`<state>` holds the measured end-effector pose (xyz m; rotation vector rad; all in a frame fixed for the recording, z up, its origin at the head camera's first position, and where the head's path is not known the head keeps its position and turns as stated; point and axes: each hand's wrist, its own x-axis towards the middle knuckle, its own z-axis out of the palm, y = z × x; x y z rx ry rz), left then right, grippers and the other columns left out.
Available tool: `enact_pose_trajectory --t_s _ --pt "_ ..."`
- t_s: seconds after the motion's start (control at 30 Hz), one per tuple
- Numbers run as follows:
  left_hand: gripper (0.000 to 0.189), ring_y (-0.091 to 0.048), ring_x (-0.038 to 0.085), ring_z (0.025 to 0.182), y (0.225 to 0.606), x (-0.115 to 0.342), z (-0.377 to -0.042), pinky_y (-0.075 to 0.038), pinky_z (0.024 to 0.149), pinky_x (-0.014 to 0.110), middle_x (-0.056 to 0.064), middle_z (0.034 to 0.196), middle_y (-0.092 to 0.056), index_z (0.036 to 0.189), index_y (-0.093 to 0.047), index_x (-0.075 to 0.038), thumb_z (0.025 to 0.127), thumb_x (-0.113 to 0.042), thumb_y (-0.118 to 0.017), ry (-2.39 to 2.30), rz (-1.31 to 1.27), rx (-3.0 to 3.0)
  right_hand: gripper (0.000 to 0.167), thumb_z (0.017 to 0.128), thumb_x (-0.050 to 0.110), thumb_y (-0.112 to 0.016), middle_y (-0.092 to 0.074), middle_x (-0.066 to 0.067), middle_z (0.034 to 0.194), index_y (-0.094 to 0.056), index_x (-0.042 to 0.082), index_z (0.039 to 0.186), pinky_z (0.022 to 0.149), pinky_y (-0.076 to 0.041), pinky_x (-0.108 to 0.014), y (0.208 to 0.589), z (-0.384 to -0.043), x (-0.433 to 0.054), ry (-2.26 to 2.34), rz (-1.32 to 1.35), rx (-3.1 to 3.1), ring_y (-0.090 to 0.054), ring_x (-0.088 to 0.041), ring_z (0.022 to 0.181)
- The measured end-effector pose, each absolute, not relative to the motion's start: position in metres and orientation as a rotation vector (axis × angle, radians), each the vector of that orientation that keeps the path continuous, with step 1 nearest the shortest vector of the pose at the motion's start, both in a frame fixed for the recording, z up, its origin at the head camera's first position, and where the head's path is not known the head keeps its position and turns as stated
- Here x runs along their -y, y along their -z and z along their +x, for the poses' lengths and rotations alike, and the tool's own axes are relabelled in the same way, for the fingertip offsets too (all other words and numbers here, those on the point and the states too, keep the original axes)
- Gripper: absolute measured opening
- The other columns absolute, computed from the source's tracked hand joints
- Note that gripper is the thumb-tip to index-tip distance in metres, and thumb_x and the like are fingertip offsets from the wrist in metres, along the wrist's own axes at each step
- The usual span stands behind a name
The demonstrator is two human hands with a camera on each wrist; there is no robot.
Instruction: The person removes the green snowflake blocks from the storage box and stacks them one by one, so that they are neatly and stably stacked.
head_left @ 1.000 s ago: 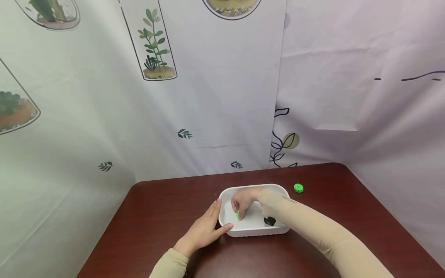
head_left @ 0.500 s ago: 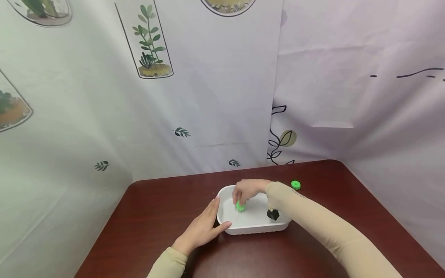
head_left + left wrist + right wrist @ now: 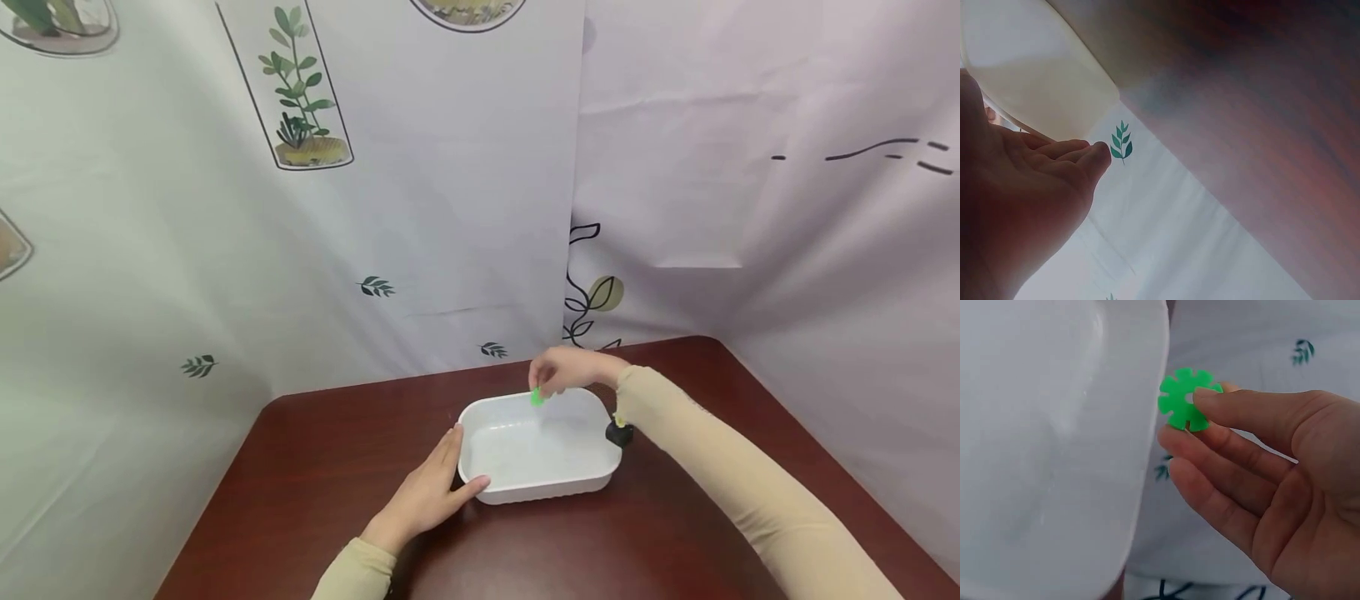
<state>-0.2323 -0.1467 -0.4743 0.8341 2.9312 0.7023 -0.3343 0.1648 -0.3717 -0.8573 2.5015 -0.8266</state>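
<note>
A bright green plastic snowflake disc with notched edges and a hole in its middle is pinched between the thumb and fingers of my right hand. In the head view this hand is over the far rim of a white tray, with the disc right by that rim. My left hand lies along the tray's left side, its fingers straight and its thumb at the near left corner. The tray's visible floor has nothing on it.
The tray stands on a dark red-brown table. White cloth printed with plants hangs behind and beside the table. A small black device sits at the right wrist, overlapping the tray's right end.
My right hand has lifted the green disc from the tray's floor and carried it back to the far rim. The second disc on the table is now hidden behind the right arm.
</note>
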Motion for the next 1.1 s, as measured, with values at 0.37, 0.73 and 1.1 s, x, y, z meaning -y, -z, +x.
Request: enact_pose_trajectory --t_s 0.37,0.73,1.1 --pt "0.099 -0.025 0.034 0.150 0.475 0.149 -0.235 -0.033 0.114 0.051 0.021 0.163 -0.024 0.159 -0.020 0.002 0.096 -0.068 -0.050 -0.694 0.865 -2.948 0.005 0.093 0.011 -0.071 -0.073 -0.003 0.094 -0.069 0.008 0.097 0.074 -0.056 -0.034 0.351 -0.332 -0.222 0.976 -0.742 -2.651 -0.066 -0.016 0.080" --pt "0.099 -0.024 0.030 0.150 0.476 0.149 -0.233 -0.034 0.114 0.050 0.018 0.164 -0.022 0.160 -0.018 -0.001 0.095 -0.069 -0.049 -0.703 0.844 -2.935 0.012 0.095 0.013 -0.070 -0.071 -0.007 0.101 -0.069 0.004 0.103 0.078 -0.057 -0.037 0.345 -0.327 -0.262 1.118 -0.569 -2.727 -0.068 -0.021 0.087" --pt "0.099 -0.026 0.032 0.150 0.476 0.149 -0.232 -0.035 0.112 0.052 0.020 0.163 -0.025 0.160 -0.019 0.001 0.096 -0.069 -0.049 -0.698 0.878 -2.944 0.028 0.096 0.025 -0.072 -0.072 -0.013 0.101 -0.070 0.001 0.110 0.078 -0.056 -0.032 0.354 -0.319 -0.286 1.284 -0.416 -2.823 -0.067 -0.020 0.086"
